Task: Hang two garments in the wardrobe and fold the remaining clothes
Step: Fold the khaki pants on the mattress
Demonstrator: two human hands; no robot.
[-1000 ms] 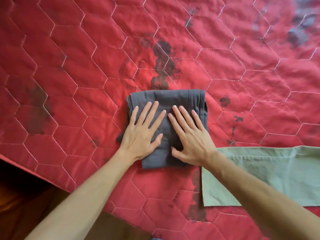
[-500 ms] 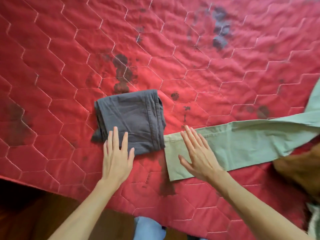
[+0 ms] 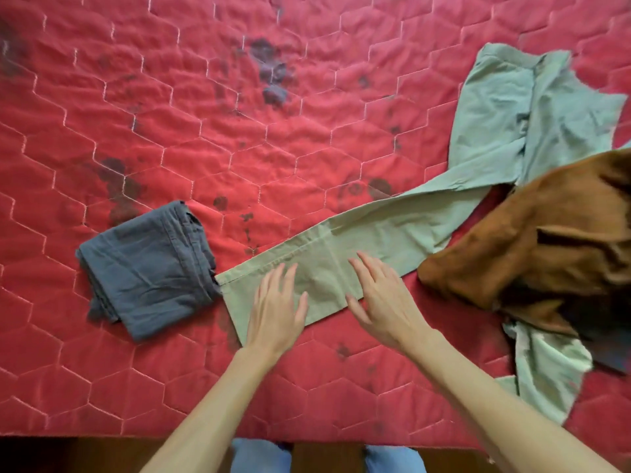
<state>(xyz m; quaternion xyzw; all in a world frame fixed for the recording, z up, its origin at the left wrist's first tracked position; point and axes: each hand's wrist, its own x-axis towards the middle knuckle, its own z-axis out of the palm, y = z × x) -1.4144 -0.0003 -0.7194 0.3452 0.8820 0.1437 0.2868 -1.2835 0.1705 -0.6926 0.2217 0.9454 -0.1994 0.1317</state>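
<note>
Spreading straight fingers (image 3: 276, 285), the left hand (image 3: 276, 315) and right hand (image 3: 386, 305) lie over the green trousers (image 3: 392, 233), lower centre. A folded grey garment (image 3: 143, 268) touches their hem, at left.

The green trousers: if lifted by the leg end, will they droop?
Probably floppy: the green trousers bend and crease across the quilt. Likely light; the cloth looks thin. The brown garment overlaps them and may drag.

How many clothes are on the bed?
3: folded dark grey garment left, pale green trousers centre, crumpled brown garment right; more may hide beneath it.
</note>
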